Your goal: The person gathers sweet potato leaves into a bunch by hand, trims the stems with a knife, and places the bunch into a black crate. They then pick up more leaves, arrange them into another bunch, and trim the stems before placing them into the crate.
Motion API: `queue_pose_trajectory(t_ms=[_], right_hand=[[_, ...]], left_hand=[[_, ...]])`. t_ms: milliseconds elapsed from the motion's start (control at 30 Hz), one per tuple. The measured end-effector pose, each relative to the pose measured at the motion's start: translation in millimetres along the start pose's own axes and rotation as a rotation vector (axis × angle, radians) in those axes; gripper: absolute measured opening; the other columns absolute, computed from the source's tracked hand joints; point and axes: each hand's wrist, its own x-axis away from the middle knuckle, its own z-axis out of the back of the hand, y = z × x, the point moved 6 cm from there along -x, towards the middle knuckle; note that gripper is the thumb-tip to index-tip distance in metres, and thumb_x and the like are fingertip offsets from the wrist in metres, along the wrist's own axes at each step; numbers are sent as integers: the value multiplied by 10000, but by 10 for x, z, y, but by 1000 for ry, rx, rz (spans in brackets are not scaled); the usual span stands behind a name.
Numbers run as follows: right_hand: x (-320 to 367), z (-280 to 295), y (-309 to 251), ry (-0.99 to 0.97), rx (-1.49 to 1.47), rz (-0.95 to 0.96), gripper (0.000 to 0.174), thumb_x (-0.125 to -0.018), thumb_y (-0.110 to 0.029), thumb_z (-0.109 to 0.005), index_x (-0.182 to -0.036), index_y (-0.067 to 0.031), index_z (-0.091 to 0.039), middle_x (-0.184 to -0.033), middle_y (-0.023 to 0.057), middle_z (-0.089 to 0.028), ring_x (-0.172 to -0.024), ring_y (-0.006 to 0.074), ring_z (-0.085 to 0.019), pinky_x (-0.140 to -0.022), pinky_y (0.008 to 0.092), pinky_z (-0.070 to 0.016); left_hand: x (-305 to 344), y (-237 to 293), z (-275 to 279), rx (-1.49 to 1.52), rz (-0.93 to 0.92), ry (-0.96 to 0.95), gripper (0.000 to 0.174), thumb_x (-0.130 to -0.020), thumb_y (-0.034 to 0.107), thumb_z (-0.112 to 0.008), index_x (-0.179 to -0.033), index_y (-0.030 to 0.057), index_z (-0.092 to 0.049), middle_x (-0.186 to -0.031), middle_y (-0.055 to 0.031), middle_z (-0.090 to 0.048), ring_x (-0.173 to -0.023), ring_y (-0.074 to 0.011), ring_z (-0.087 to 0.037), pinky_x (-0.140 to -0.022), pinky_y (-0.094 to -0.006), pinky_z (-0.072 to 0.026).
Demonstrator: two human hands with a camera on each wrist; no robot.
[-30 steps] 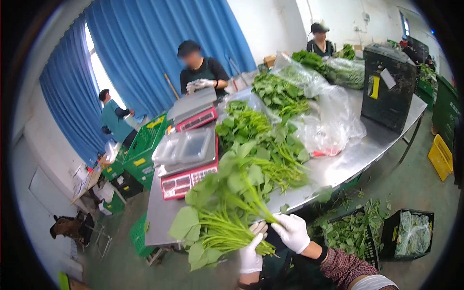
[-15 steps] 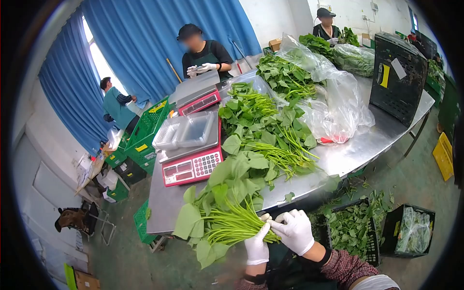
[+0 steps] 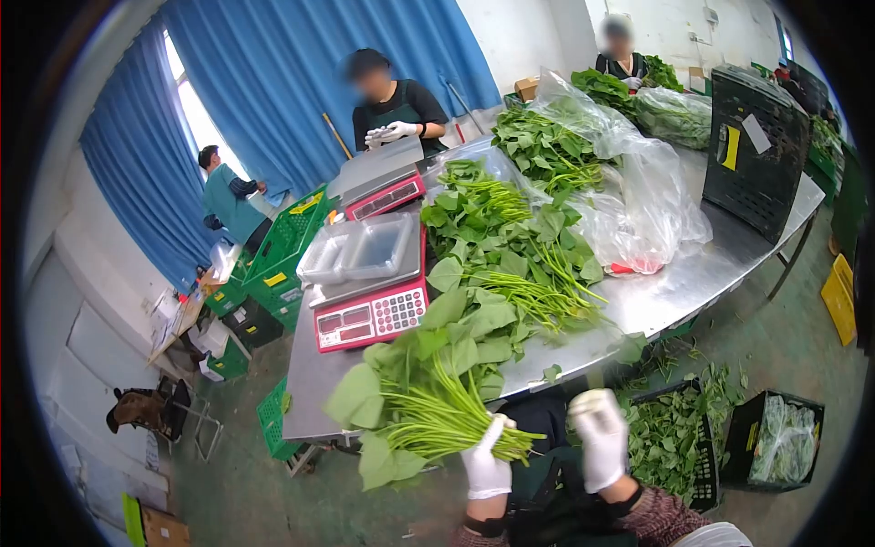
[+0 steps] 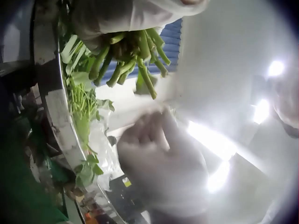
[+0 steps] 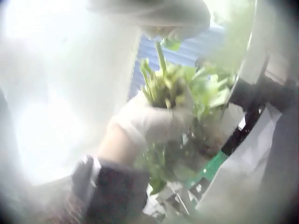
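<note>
My gloved left hand (image 3: 489, 463) grips a thick bunch of leafy greens (image 3: 436, 417) by its stems, in front of the table's near edge. The broad leaves fan out to the left. In the left wrist view the cut stem ends (image 4: 145, 46) poke out below the glove at uneven lengths, with a small leaf (image 4: 145, 84) among them. To the right of the bunch and apart from it is my gloved right hand (image 3: 602, 442), blurred. Its fingers are curled toward the thumb in the left wrist view, with nothing showing between them.
More greens (image 3: 519, 246) lie heaped on the metal table (image 3: 629, 310), beside a red scale (image 3: 372, 314) with clear plastic trays (image 3: 355, 248). Plastic bags (image 3: 638, 219) and a black crate (image 3: 755, 155) stand farther right. Two crates (image 3: 775, 447) of greens sit on the floor. Three people work beyond.
A leafy stem in my right hand was brought against the bunch. My right hand then came away to the right, while the left kept hold of the bunch.
</note>
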Motion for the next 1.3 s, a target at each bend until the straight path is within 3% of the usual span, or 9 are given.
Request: queue_pose_trajectory(t_ms=[200, 300, 400, 600, 700, 933, 1133, 1200, 1300], right_hand=[[-67, 984, -95, 736, -393, -180, 279, -936, -231, -495, -1139, -44, -539, -939, 1, -545, -757, 70, -474, -679, 227, -384], [-69, 338, -57, 45, 0, -305, 171, -834, -105, -574, -970, -43, -656, -1082, 37, -592, -874, 119, -576, -748, 232, -454], [-226, -234, -397, -300, 413, 367, 201, -759, -45, -641, -957, -63, -669, -909, 78, -632, -820, 222, -602, -734, 311, -477], [-455, -742, -289, -391, 726, 447, 257, -685, -235, -754, -885, -107, -657, -730, 46, -536, -666, 208, -550, -604, 312, -449], [-466, -715, 1, -434, 398, 0, 180, -728, -149, -744, -841, -61, -636, -720, 13, -517, -565, 75, -505, -525, 218, -415], [-426, -572, 265, -376, -136, -236, 83, -800, -40, -652, -854, -24, -591, -769, -11, -540, -658, 47, -525, -626, 200, -435], [-428, -472, 336, -258, -6, -294, 79, -789, -75, -661, -808, -52, -588, -746, -6, -600, -656, 84, -549, -656, 234, -446], [-434, -433, -23, -222, 685, 247, 130, -724, -114, -716, -717, -90, -589, -647, -8, -576, -558, 129, -530, -593, 255, -419], [-365, -600, -252, -256, 664, 464, 163, -676, -202, -749, -680, -143, -597, -610, -27, -534, -518, 153, -504, -535, 282, -374]], left_hand=[[-42, 186, -3, -142, -96, -114, 224, -797, -46, -606, -989, 14, -507, -848, -82, -575, -771, -195, -591, -723, -303, -489], [24, 79, -130, -147, -16, -187, 224, -792, -46, -593, -992, 8, -508, -852, -90, -581, -773, -193, -591, -730, -302, -487], [97, 50, -112, -146, 38, -211, 256, -774, -70, -594, -1015, -17, -526, -883, -134, -630, -781, -199, -616, -740, -292, -486], [146, 90, -43, -143, -24, -154, 401, -739, -49, -599, -1124, -35, -492, -866, -126, -613, -768, -202, -606, -745, -299, -489], [139, 81, -66, -219, 3, -289, 397, -746, 16, -612, -1123, -16, -492, -867, -111, -608, -797, -204, -607, -726, -295, -498], [90, 35, -29, -154, 43, -271, 394, -765, -51, -594, -1145, -30, -489, -957, -160, -626, -800, -218, -624, -737, -304, -499], [64, 59, 37, -155, 40, -134, 372, -756, -82, -592, -1114, -28, -508, -960, -151, -619, -761, -204, -614, -716, -326, -516], [78, 98, 4, -222, 46, -110, 401, -752, -99, -598, -1135, -27, -508, -998, -128, -615, -837, -199, -613, -771, -319, -506], [32, 53, 32, -308, -80, -157, 387, -768, -70, -635, -1134, -34, -515, -1035, -100, -605, -911, -188, -593, -843, -306, -466]])
